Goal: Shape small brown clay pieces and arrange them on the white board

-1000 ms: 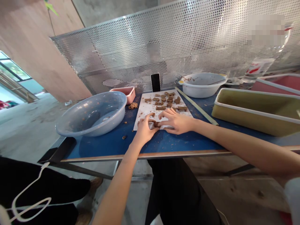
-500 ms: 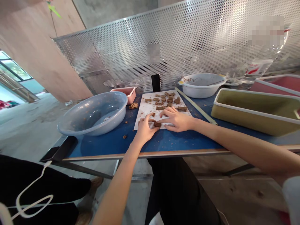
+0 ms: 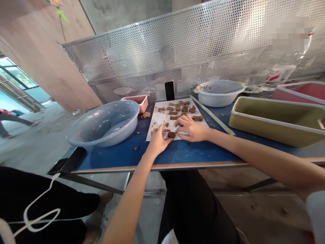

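A small brown clay-like block [image 3: 171, 134] lies on the near part of a white sheet [image 3: 159, 117], between my two hands. My left hand [image 3: 157, 139] curls around its left side, thumb at the near edge and fingers beyond. My right hand [image 3: 190, 129] rests over the sheet with fingers spread and bent, fingertips close to the block's right end; whether they touch it is unclear. Behind my fingers lie several brown shaped pieces [image 3: 173, 113], some narrow in the middle, with crumbs among them.
A large blue basin [image 3: 101, 140] stands left, a small pink tray [image 3: 143, 104] and a crumbly brown lump [image 3: 145, 115] near it. A phone [image 3: 169, 90] stands behind the sheet. Right are a pale green strip [image 3: 213, 116], white basin [image 3: 219, 99], olive trough [image 3: 269, 127] and bottle [image 3: 279, 74].
My right fingers have drawn back slightly to the right from the block, so more of its top shows. My left hand stays around it. The view has shifted slightly.
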Motion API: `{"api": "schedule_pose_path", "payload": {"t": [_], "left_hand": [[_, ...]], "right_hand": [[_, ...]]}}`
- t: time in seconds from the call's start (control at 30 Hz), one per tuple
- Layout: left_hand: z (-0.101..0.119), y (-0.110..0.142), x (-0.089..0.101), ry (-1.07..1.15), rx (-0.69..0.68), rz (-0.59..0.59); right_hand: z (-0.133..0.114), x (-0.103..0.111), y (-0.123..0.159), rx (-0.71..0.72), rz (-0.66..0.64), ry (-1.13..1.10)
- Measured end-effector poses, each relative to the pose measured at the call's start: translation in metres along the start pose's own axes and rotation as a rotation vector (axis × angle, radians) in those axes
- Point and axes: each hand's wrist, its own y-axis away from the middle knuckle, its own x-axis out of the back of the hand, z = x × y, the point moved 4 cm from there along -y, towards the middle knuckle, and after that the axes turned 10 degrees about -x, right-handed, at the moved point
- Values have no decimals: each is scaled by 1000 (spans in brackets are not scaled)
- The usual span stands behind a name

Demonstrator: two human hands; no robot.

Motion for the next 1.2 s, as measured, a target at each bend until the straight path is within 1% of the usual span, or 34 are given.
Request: {"api": "schedule_pose_path", "payload": {"t": [0.1,0.17,0.27,0.43,0.5,0.7,0.83,0.97,1.13,1.2], "left_hand": [[2,-1,0,-24,8,-35],[2,-1,1,-37,28,-24],[0,-2,1,-59,54,-4],[-3,-2,0,-60,45,8],[-3,-2,1,-60,50,-4],[-2,-2,3,-80,47,3],[-2,-1,5,-99,38,23],[-3,-2,4,-103,46,21],[-6,-2,3,-128,42,28],[-7,-1,3,-157,45,32]], "right_hand": [[1,1,0,4,9,14],[1,3,0,13,27,16],[1,3,0,-23,30,23],[-7,-11,-1,-35,-81,52],[-9,-13,-1,-29,-98,37],[-7,-8,-1,-54,-48,37],[-7,-7,0,-38,-59,82],[-8,-6,0,-49,-19,96],[-10,-6,-1,-13,-23,104],[-9,-5,-1,-28,-6,90]]}}
